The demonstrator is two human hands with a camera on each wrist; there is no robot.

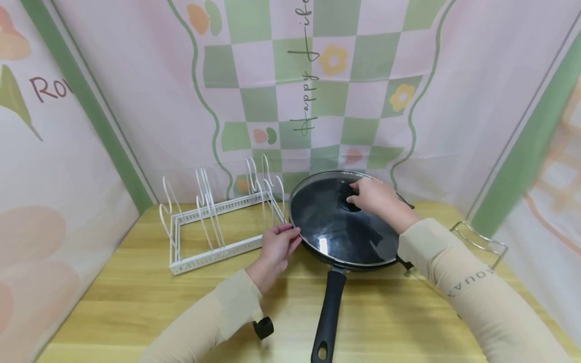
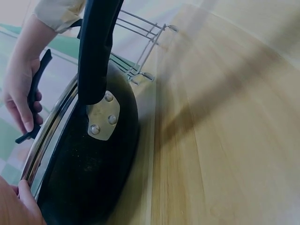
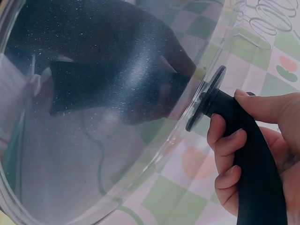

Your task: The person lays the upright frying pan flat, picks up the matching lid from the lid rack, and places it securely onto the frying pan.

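Note:
A black frying pan [image 2: 84, 178] rests on the wooden table with its long handle [image 1: 330, 307] towards me. On top of it is a clear glass lid [image 1: 317, 217] with a metal rim. My right hand [image 1: 376, 196] grips the lid's black handle [image 3: 258, 173], fingers curled round it in the right wrist view. At the lid's left edge is my left hand [image 1: 274, 247], pinching the rim between thumb and fingers. Its thumb [image 2: 29, 199] lies right at the rim in the left wrist view. The fingers behind the rim are mostly hidden there.
Left of the pan stands a white rack [image 1: 218, 252] with upright wire loops, close to my left hand. A metal wire rack [image 1: 481, 242] sits on the right, partly behind my right sleeve. Patterned curtains [image 1: 313, 101] hang behind and on both sides of the table [image 1: 136, 312].

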